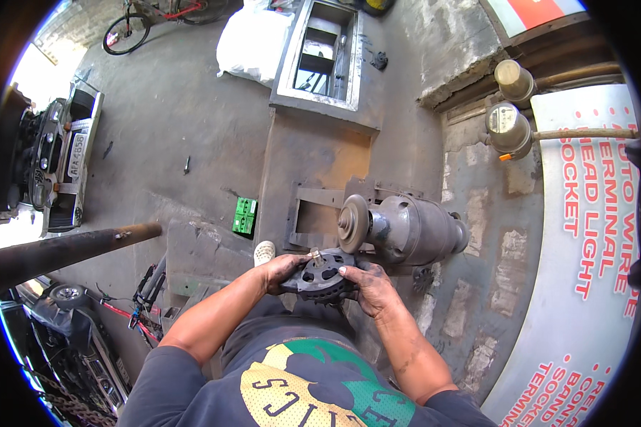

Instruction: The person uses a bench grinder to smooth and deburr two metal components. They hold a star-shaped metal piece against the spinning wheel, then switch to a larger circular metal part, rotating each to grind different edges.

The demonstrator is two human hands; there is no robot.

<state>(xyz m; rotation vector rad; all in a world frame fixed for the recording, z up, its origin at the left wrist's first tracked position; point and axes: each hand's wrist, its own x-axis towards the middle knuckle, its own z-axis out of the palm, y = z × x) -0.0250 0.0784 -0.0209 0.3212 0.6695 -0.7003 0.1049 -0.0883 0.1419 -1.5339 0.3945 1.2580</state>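
Note:
Both my hands hold a dark, round alternator housing [318,276] in front of my body. Slots run around its face, and a short metal shaft sticks up from its middle. My left hand [285,272] grips the left side, fingers mostly hidden underneath. On the opposite side my right hand [372,287] is closed around the edge, its thumb on top. Just beyond the housing's far right edge is the round wheel [355,222] of a grey bench grinder [417,229]. I cannot tell whether the wheel touches the housing.
A metal stand frame [313,191] adjoins the grinder. A green battery [245,215] sits on the floor to the left. Further off are an open metal box [285,84], a white sack [251,44] and a bicycle [126,34]. A thick pole [78,249] juts in from the left; a sign [548,313] stands right.

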